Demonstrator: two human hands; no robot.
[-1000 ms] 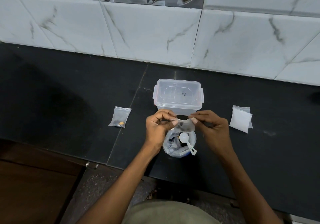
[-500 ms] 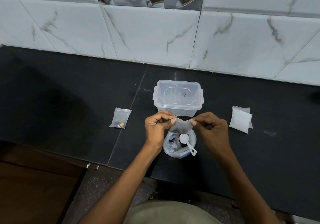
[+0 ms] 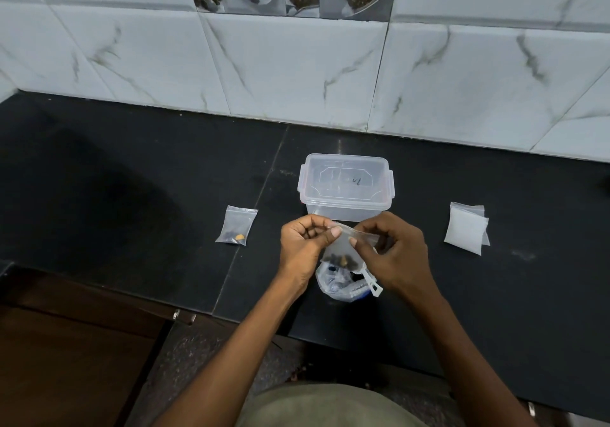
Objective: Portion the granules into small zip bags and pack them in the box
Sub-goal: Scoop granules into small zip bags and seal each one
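Two hands meet over the black desk (image 3: 132, 179), just in front of the box (image 3: 345, 185), whose lid is on. A moment ago they pinched the bag (image 3: 346, 245) at its two top corners, stretched level between them; now the right hand (image 3: 392, 255) has slid inward along the top edge and the bag hangs down, tilted, with dark granules (image 3: 340, 259) and one yellowish bit settled at the bottom. I read that as the zip being pressed shut, so this portion looks nearly ready for packing. The left hand (image 3: 302, 248) pinches the top left corner between thumb and curled fingers; the right pinches the strip near the middle. Below them sits the supply pouch (image 3: 336, 286) with its white scoop (image 3: 372, 284). One filled bag (image 3: 236, 225) lies to the left (not boxed yet), and spare bags (image 3: 466, 228) wait well apart on the right.
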